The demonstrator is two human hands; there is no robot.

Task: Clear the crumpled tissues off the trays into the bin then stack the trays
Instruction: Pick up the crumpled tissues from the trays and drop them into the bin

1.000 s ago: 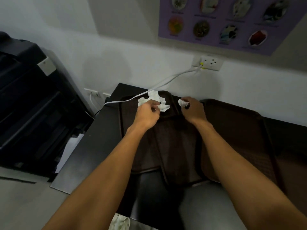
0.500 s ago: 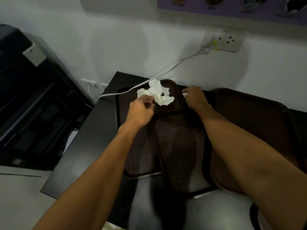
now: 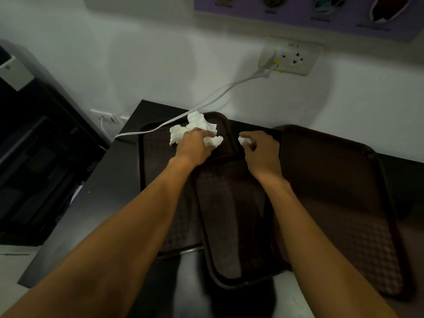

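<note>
Three dark brown trays lie on a black table: a left tray [image 3: 151, 180], a middle tray [image 3: 229, 226] overlapping it, and a right tray [image 3: 344, 203]. My left hand [image 3: 193, 145] is closed around a bunch of white crumpled tissues [image 3: 197, 125] at the far end of the left tray. My right hand [image 3: 261, 150] pinches a small crumpled tissue [image 3: 243, 140] near the far end of the middle tray. No bin is visible.
A white cable [image 3: 206, 106] runs from a wall socket [image 3: 291, 58] down across the table's far left corner. A black cabinet [image 3: 34, 157] stands to the left. The black table [image 3: 110, 198] has its edge at the left and front.
My left hand has closed further over the tissues on the left tray. My right hand has drawn back slightly with its small tissue. The view shifted a little.
</note>
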